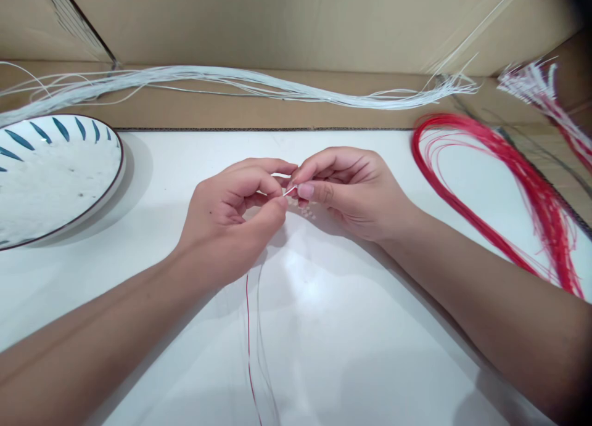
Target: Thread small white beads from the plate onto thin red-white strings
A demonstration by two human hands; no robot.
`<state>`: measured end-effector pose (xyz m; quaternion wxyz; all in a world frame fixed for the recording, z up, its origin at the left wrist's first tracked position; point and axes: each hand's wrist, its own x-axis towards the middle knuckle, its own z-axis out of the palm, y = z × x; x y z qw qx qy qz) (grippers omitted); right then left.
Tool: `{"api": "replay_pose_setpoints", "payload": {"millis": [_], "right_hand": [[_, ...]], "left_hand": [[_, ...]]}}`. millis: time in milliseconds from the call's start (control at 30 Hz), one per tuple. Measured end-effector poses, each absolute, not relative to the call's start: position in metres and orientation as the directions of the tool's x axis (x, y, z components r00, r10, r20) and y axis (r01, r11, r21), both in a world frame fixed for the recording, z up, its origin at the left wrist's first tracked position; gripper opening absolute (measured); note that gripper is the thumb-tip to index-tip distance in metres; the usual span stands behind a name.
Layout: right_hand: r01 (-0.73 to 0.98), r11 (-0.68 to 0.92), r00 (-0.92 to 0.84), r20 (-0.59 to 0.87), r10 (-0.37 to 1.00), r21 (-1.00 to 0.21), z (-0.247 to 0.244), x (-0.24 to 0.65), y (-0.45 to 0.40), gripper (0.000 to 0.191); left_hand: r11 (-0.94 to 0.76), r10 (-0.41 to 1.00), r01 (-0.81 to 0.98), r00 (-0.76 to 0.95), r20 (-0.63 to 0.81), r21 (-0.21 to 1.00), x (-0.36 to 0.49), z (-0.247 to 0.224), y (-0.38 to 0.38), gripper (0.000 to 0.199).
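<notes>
Near the middle of the view, my left hand pinches a thin white and red wire end between thumb and forefinger. My right hand meets it from the right, thumb and forefinger closed on the same wires. The fingertips of both hands nearly touch. A red wire and a pale wire hang from below my left hand toward the front edge of the view. Small clear beads lie on the white table just under the fingertips, partly hidden by my right hand.
At the left stands a white plate with blue leaf marks and a dark rim, holding pale small bits. A bundle of white wires stretches along the back on cardboard. Looped red wires lie at the right, beside another red and white bundle.
</notes>
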<state>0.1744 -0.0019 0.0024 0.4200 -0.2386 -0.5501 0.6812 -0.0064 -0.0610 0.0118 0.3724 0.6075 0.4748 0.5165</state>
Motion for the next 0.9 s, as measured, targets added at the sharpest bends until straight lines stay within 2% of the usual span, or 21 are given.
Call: {"api": "replay_pose_setpoints", "payload": {"millis": [900], "right_hand": [[-0.277,-0.058,-0.539,0.105,0.836,-0.959,0.0030,0.1758,-0.0029,0.007]], "left_hand": [[-0.323,0.946,0.215,0.047,0.320,0.922,-0.0068,0.0121,-0.0605,0.017]]}}
